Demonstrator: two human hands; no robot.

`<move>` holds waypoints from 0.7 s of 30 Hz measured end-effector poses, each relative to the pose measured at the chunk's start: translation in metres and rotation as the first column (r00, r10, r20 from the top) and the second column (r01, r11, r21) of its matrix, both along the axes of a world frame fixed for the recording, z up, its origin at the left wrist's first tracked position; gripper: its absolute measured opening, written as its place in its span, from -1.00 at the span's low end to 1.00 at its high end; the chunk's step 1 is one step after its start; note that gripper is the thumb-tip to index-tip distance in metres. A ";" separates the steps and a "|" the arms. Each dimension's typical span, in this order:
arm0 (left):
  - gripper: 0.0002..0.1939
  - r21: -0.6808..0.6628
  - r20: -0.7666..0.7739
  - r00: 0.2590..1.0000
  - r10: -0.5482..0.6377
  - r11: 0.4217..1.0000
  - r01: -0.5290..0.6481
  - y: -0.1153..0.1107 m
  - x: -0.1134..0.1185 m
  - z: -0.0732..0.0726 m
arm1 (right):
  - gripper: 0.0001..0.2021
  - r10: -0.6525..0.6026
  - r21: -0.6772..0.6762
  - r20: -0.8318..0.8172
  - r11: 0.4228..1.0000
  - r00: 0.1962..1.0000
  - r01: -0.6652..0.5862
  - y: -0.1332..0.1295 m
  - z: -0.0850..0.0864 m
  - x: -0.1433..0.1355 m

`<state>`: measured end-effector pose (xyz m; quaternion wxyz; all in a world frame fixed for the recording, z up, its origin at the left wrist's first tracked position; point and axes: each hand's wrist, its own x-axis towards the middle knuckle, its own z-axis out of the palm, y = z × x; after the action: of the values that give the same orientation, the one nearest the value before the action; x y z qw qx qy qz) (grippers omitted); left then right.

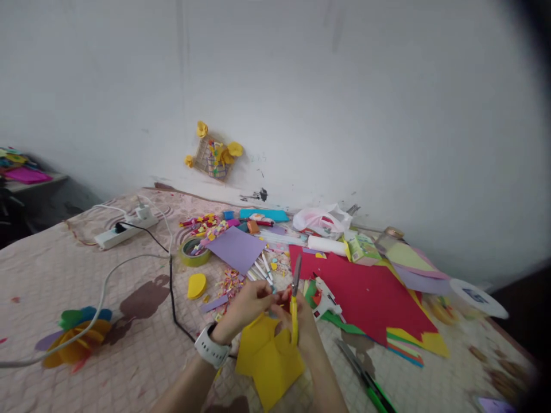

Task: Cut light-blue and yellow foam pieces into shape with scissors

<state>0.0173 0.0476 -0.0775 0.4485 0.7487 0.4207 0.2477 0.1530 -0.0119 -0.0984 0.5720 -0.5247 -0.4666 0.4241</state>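
My left hand point(249, 305), with a white watch point(212, 346) on its wrist, is closed in a pinch near the middle of the table. What its fingertips hold is too small to make out. Just beside it, my right hand point(301, 324) is closed around yellow-handled scissors point(294, 310), their blades pointing up and away. A small red piece shows between the two hands. Below them lies a cut yellow sheet point(273, 367). To the right of my right hand rests a white glue gun point(326, 299).
Red sheets point(365, 292) and a green cutter point(365, 378) lie at right. A purple sheet point(237, 249), a tape roll point(195, 252) and scattered beads lie beyond the hands. A power strip point(125, 230) with cables and a colourful paper piece point(80, 338) occupy the left.
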 end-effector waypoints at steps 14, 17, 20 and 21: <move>-0.72 0.074 -0.394 0.897 -0.199 0.966 0.247 -0.022 -0.004 -0.005 | -0.82 0.086 -0.324 0.399 0.945 0.913 0.052 -0.018 -0.002 0.057; -0.68 0.079 -0.476 0.849 -0.228 0.951 0.299 -0.029 -0.002 -0.012 | -0.88 0.123 -0.381 0.513 0.920 0.849 0.097 -0.018 -0.009 0.069; -0.69 0.071 -0.502 0.827 -0.252 0.941 0.330 -0.034 0.004 -0.016 | -0.92 0.182 -0.399 0.584 0.913 0.791 0.085 -0.018 -0.012 0.075; -0.68 0.068 -0.500 0.826 -0.262 0.939 0.338 -0.034 0.006 -0.017 | -0.91 0.198 -0.395 0.606 0.916 0.770 0.076 -0.018 -0.011 0.076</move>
<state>0.0231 0.0131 -0.0943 0.3037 0.8755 0.3757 0.0107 0.2291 -0.0301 -0.1093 0.2476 -0.7256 -0.5530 0.3263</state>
